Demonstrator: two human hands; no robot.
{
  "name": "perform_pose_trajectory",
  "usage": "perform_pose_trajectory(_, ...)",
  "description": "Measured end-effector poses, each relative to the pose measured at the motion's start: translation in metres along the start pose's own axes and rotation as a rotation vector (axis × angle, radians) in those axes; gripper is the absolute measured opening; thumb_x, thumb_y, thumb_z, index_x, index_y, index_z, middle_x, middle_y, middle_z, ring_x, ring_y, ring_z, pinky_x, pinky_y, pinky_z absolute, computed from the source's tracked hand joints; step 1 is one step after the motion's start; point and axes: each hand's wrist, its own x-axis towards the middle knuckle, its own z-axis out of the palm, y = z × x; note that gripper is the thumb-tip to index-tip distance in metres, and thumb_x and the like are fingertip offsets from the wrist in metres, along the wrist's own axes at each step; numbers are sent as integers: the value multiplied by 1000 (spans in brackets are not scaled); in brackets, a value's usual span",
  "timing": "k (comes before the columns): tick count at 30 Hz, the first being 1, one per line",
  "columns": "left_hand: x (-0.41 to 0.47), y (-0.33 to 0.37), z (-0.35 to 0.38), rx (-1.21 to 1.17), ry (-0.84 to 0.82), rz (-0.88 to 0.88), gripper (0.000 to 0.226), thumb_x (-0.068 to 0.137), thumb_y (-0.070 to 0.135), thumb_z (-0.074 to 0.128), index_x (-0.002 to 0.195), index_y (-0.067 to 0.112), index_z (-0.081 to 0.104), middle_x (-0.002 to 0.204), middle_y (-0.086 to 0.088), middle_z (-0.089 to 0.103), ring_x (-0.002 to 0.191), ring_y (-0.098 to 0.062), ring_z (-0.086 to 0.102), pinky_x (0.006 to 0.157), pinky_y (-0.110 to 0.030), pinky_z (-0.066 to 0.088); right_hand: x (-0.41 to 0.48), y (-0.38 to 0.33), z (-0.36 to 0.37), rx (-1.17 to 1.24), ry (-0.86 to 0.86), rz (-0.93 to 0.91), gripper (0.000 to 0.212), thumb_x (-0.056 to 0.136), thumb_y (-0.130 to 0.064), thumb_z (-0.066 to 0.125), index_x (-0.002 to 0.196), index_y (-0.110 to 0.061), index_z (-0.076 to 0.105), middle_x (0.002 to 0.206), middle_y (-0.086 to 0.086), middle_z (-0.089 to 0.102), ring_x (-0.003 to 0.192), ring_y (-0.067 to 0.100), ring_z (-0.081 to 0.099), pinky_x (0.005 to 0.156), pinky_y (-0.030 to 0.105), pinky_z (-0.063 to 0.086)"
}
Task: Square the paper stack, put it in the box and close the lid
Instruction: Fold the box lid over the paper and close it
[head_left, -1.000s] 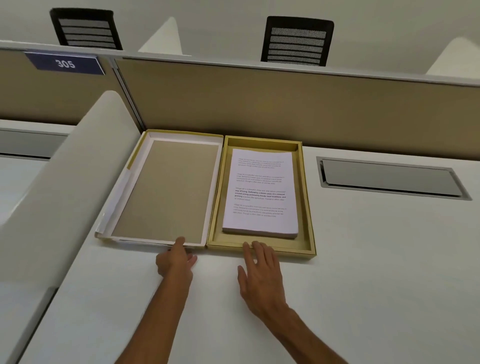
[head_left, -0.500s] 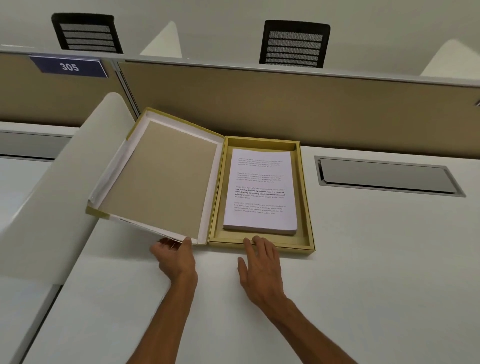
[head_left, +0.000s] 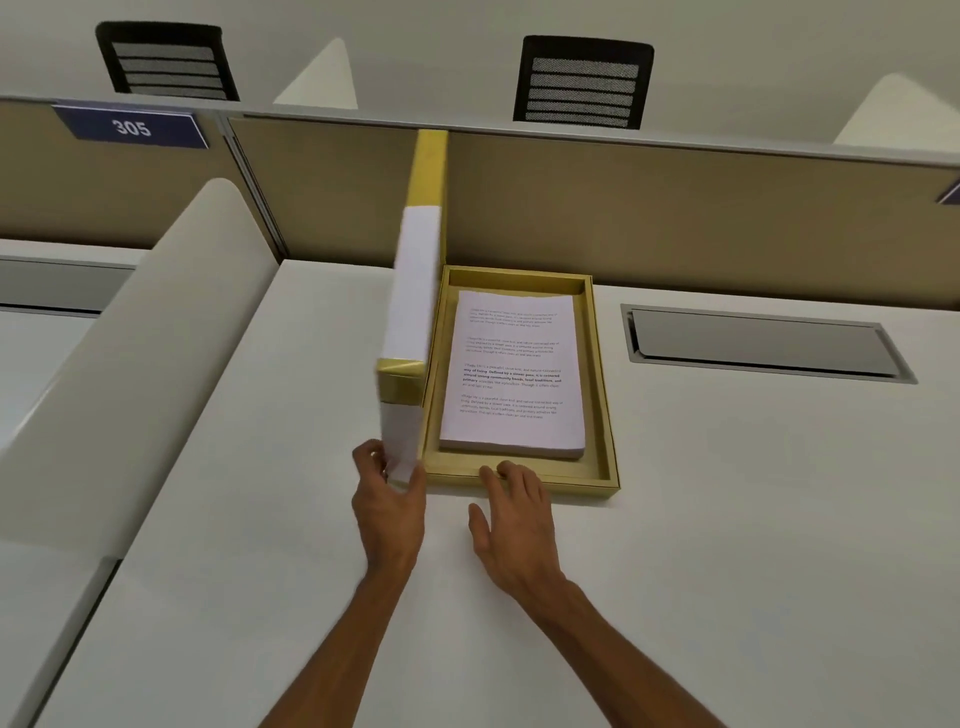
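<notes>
A gold box (head_left: 602, 395) lies open on the white desk, with a squared stack of printed white paper (head_left: 514, 374) lying flat inside it. The hinged lid (head_left: 413, 291), gold outside and white on its rim, stands nearly upright along the box's left side. My left hand (head_left: 389, 499) grips the lid's near corner. My right hand (head_left: 511, 514) rests flat on the desk, fingers apart, fingertips touching the box's front wall.
A tan partition (head_left: 675, 208) runs right behind the box, with a "305" sign (head_left: 132, 127) at left. A grey cable hatch (head_left: 763, 343) is set into the desk to the right. A curved white divider (head_left: 130, 374) rises at left. Two black chairs stand beyond.
The lid has swung up from lying flat on the desk at left to almost vertical, lifted by my left hand. My right hand has stayed at the box's front wall.
</notes>
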Motion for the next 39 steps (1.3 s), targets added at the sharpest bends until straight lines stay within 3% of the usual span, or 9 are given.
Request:
perform_pose_trajectory(3,-5,1,5,54,-51,89,67,85,21,75,142,20,41,134,-8,62,117,-29,63,100,-43,51,1,1,-10,186,-87,46,51,91,-44,55,135,-19,56,141,2,53,132,21,45,110,34,37)
perform_pose_trajectory(6,-9,-3,11,135,-78,195,73,87,17,74,151,19,39,137,-6,61,121,-24,61,101,-38,50,5,2,-26,430,-129,150,57,87,-38,65,139,-20,51,145,-1,49,135,17,41,109,30,36)
perform_pose_trajectory(9,-13,-7,18,295,-80,297,70,80,13,79,144,18,51,134,-8,63,120,-29,62,93,-46,56,7,7,-41,855,-123,322,64,78,-26,79,136,-24,51,135,-5,58,127,12,51,102,26,42)
perform_pose_trajectory(12,-13,-12,26,464,-105,398,71,69,10,86,136,14,61,134,-8,64,118,-30,64,78,-46,61,7,16,-53,1253,30,462,67,71,-20,87,128,-27,53,121,-7,68,113,8,63,93,24,51)
perform_pose_trajectory(16,-13,-13,31,566,-130,463,71,66,7,88,133,13,63,132,-9,64,118,-30,64,72,-43,62,13,35,-62,1450,312,602,64,71,-14,88,124,-22,54,116,2,69,109,19,66,95,38,54)
perform_pose_trajectory(19,-16,-14,37,641,-142,489,73,62,8,91,130,11,65,130,-13,66,116,-32,65,71,-47,63,19,49,-66,1456,393,723,58,76,-23,84,125,-15,54,109,4,72,104,25,69,95,49,55)
perform_pose_trajectory(27,-15,-23,48,685,-174,541,64,62,11,92,123,6,70,124,-20,68,117,-38,64,80,-56,59,20,78,-53,1183,422,923,43,81,-41,77,116,-20,63,99,2,74,87,19,72,81,43,61)
perform_pose_trajectory(32,-13,-30,50,701,-179,583,54,69,7,87,121,7,71,123,-19,69,117,-40,64,81,-56,59,17,92,-47,1032,407,907,36,84,-39,75,112,-18,70,110,6,55,89,15,61,70,21,46)
perform_pose_trajectory(39,-12,-35,53,731,-181,634,49,69,5,87,116,5,73,121,-21,70,114,-41,65,84,-57,58,14,105,-31,886,309,806,23,91,-33,68,97,-13,77,90,13,72,74,18,64,59,20,47)
